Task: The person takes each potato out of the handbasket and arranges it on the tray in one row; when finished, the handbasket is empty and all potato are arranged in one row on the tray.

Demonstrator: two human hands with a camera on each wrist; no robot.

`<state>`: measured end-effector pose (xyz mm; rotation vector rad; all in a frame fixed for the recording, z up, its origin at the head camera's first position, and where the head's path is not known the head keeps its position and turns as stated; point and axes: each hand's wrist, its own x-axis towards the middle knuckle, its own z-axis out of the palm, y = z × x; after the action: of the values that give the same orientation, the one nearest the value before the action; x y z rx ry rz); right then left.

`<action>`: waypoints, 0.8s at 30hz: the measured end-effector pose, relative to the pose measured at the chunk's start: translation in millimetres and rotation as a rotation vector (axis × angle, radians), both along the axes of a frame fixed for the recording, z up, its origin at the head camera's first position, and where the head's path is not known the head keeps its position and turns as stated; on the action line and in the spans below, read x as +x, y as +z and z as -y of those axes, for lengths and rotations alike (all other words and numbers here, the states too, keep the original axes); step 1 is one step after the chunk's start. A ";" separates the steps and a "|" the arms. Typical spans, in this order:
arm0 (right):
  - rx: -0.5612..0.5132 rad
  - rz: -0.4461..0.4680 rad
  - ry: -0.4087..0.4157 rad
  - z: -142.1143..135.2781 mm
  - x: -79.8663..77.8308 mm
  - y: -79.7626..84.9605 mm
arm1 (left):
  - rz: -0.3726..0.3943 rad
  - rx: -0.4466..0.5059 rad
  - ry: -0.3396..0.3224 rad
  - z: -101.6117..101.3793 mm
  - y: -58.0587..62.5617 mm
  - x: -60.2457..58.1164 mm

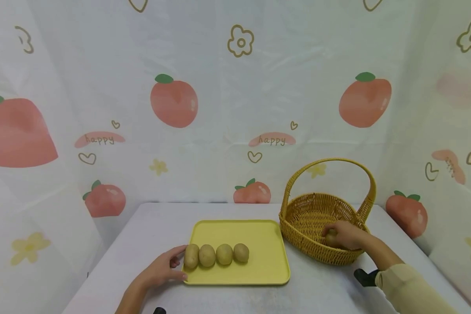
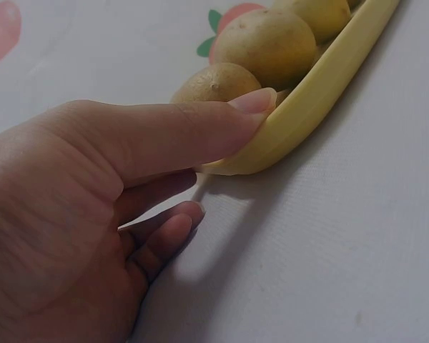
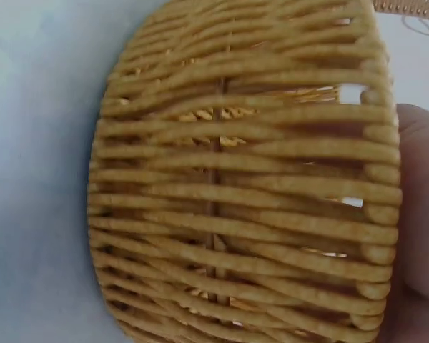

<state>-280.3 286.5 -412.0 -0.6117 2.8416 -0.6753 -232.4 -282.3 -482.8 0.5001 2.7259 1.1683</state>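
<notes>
My left hand [image 1: 158,270] is at the left edge of a yellow tray [image 1: 267,261]. In the left wrist view its thumb lies over the rim, with curled fingers lower down beside the tray. Several potatoes [image 1: 207,255] stand in a row on the tray, the leftmost one close to this hand. Inside a wicker basket [image 1: 312,244] on the right, my right hand [image 1: 346,235] holds a potato [image 1: 331,239], partly covered by the fingers. In the right wrist view, woven basket wall [image 3: 236,193] hides most of the right hand and the potato.
The basket's tall arched handle [image 1: 329,160] rises above the right hand. Both tray and basket stand on a white-covered table [image 1: 161,226]. Behind it hangs a white curtain [image 1: 220,165] printed with fruit and flowers. A black strap end [image 1: 365,278] shows beneath the right wrist.
</notes>
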 end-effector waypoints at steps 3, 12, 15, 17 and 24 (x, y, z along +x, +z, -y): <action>-0.062 -0.046 -0.023 2.1 -0.3 -1.5 | -0.012 0.007 -0.012 -0.2 0.4 0.1; -0.218 -0.225 -0.072 27.5 9.0 5.6 | 0.014 0.013 0.003 -1.3 2.1 2.0; -0.258 -0.304 -0.067 40.6 12.7 8.9 | 0.013 0.010 0.001 -1.4 2.6 2.0; -0.286 -0.348 -0.055 50.4 15.2 10.6 | 0.013 0.007 0.002 -1.6 2.7 1.9; -0.376 -0.434 0.041 86.0 21.2 12.0 | 0.021 0.015 0.010 -1.9 2.8 2.4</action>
<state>-259.1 200.5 -400.0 -0.9767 3.0931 -1.2188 -230.0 -280.5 -480.0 0.4742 2.7074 1.1905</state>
